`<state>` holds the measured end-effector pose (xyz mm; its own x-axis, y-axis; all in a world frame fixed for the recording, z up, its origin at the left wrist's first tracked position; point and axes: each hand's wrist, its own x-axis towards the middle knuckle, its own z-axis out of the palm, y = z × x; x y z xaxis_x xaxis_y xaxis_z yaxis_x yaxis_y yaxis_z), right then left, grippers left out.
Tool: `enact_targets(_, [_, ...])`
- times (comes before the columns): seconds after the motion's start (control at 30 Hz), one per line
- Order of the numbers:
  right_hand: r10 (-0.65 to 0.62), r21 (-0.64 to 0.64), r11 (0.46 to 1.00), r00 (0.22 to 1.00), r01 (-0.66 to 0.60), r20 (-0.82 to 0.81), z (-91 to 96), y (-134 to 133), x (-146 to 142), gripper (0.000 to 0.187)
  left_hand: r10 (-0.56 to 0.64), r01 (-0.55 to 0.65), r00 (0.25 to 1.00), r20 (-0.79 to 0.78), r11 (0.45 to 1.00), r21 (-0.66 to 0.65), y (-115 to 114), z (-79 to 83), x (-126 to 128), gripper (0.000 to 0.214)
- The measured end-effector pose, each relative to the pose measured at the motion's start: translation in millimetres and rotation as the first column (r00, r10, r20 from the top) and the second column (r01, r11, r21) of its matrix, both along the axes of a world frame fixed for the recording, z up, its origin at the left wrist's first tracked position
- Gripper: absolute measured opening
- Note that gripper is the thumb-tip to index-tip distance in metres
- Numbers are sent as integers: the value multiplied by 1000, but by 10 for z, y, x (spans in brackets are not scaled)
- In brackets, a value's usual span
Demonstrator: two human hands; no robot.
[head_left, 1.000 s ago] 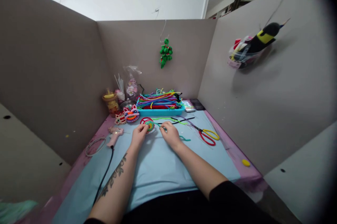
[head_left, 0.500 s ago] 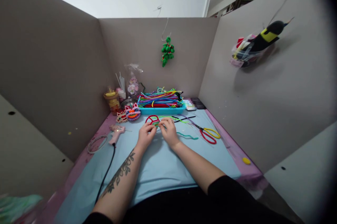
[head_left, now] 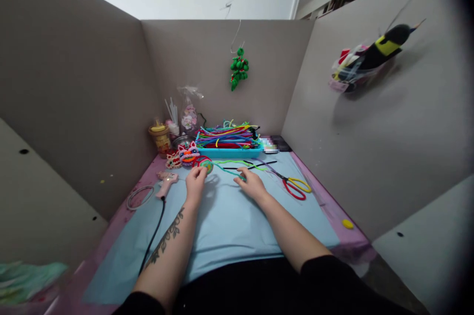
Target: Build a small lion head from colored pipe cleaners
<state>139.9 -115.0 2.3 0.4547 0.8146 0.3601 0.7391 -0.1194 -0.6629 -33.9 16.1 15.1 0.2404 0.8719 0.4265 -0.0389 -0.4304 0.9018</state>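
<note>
My left hand (head_left: 195, 181) pinches a small round coil (head_left: 206, 165) of red, green and yellow pipe cleaner, held just above the light blue mat (head_left: 222, 236). A teal pipe cleaner (head_left: 230, 171) runs from the coil to my right hand (head_left: 252, 185), whose fingers are closed on its other end close to the mat. The two hands are apart, with the strand stretched between them. Loose green and black pipe cleaners (head_left: 248, 165) lie just beyond my right hand.
A blue tray (head_left: 226, 143) of coloured pipe cleaners stands at the back. Red and yellow scissors (head_left: 295, 186) lie to the right, a pink glue gun (head_left: 165, 180) and wire ring (head_left: 139, 197) to the left. Lion-head crafts (head_left: 183, 155) and jars (head_left: 160, 138) stand back left. Grey partitions enclose the desk.
My hands were together over the coil half a second ago. They have drawn apart, the left moving the coil left, the right pulling the teal strand to the right.
</note>
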Motion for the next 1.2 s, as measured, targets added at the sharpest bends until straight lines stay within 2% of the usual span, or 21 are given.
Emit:
enact_targets(0.07, [25, -20, 999, 1000, -25, 5, -5, -31, 44, 29, 30, -7, 991, 129, 984, -180, 89, -32, -6, 21])
enact_targets(0.13, [31, 22, 999, 999, -31, -7, -4, -45, 107, 26, 84, -2, 966, 243, 948, -319, 164, -47, -9, 23])
enact_targets(0.23, [-7, 81, 997, 996, 15, -94, -11, -54, 242, 26, 144, 11, 929, 341, 911, -413, 220, -28, -19, 25])
enact_targets(0.3, [-25, 119, 992, 991, 40, -132, -31, -65, 353, 25, 152, 13, 922, 355, 906, -423, 221, 0, -26, 23])
enact_targets(0.47, [-40, 187, 981, 995, 57, -94, -104, -107, 596, 22, 145, 4, 933, 330, 912, -411, 185, 53, -27, 21])
enact_targets(0.57, [-54, 160, 983, 979, 86, -196, -115, -123, 658, 23, 135, 16, 933, 332, 910, -414, 193, 51, -21, 21])
enact_targets(0.7, [-93, 183, 968, 925, 170, -369, -92, -127, 675, 22, 103, 37, 947, 303, 905, -424, 229, 15, -26, 23])
enact_targets(0.87, [-65, 270, 935, 859, 231, -508, -80, -122, 747, 26, 31, 95, 959, 283, 902, -421, 239, -18, -30, 27])
enact_targets(1.03, [-104, 235, 914, 753, 330, -650, -111, -148, 849, 31, -17, 147, 957, 290, 889, -434, 190, 31, -17, 24])
enact_targets(1.2, [-102, 223, 931, 791, 290, -603, -132, -154, 814, 28, 48, 46, 971, 235, 925, -378, 232, -8, -17, 25])
